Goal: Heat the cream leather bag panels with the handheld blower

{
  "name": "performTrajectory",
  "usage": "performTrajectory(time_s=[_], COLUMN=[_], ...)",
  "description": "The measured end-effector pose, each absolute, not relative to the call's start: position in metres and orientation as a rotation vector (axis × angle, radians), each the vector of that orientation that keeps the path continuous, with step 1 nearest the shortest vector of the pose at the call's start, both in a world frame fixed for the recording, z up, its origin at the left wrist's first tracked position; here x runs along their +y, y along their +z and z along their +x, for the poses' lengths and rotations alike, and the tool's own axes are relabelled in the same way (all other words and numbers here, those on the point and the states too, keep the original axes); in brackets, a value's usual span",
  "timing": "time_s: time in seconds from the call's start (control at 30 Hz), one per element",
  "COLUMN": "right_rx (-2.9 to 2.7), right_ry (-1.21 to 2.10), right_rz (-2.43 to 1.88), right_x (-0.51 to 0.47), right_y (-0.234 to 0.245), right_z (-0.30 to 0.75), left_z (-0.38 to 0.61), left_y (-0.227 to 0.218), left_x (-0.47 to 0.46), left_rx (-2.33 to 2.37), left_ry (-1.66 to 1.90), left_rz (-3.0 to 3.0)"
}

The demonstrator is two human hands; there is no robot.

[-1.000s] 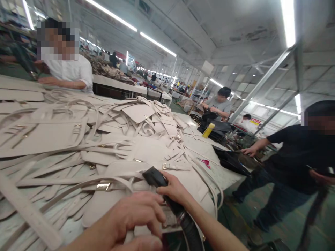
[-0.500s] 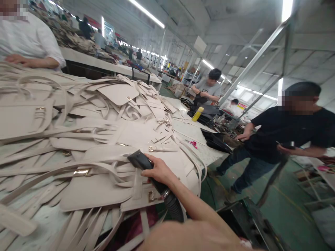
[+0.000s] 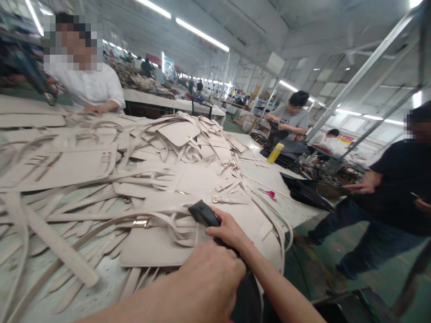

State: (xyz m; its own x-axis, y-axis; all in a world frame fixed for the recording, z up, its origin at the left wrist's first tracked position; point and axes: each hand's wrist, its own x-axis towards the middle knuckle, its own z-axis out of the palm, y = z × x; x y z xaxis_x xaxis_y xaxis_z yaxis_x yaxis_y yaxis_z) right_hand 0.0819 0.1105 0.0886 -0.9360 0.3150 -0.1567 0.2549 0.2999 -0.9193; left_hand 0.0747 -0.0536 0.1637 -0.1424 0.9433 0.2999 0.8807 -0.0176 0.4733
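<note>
My right hand (image 3: 229,226) is closed round a black hand-held nozzle (image 3: 204,213), its tip pointing left over the bags. Just below it, my left hand (image 3: 215,273) is curled at the nozzle's lower end, where a black hose (image 3: 249,291) runs down; its fingertips are hidden. Under the nozzle lies a beige leather bag (image 3: 155,246) with a gold buckle (image 3: 140,222) and a long strap. Another beige bag (image 3: 67,168) lies flat to the left. A loose beige strap (image 3: 60,244) stretches across the near left.
More beige bags and straps are heaped on the pale table (image 3: 259,177). Pink-handled scissors (image 3: 269,194), a yellow bottle (image 3: 275,153) and black leather pieces (image 3: 306,190) lie to the right. A person in white (image 3: 96,92) sits across; one in black (image 3: 404,188) stands right.
My left hand has come up from the bottom edge to the lower end of the nozzle. My right hand keeps its hold on the nozzle. The view has turned left.
</note>
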Motion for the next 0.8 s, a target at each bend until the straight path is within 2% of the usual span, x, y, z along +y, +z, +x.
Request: performTrajectory(time_s=[0.23, 0.5, 0.8], right_rx=[-2.409, -2.404, -2.579], right_ry=[1.806, 1.783, 1.934], right_rz=[-0.423, -0.544, -0.473], right_x=[0.107, 0.132, 0.132], right_y=[0.089, 0.098, 0.104], right_z=[0.084, 0.091, 0.025], left_z=[-0.015, -0.038, -0.037], left_y=[0.119, 0.024, 0.006], left_x=[-0.096, -0.099, -0.092], left_rx=[2.353, 2.56, 2.577], left_ry=[1.025, 0.728, 0.851], left_rz=[1.642, 2.146, 2.178])
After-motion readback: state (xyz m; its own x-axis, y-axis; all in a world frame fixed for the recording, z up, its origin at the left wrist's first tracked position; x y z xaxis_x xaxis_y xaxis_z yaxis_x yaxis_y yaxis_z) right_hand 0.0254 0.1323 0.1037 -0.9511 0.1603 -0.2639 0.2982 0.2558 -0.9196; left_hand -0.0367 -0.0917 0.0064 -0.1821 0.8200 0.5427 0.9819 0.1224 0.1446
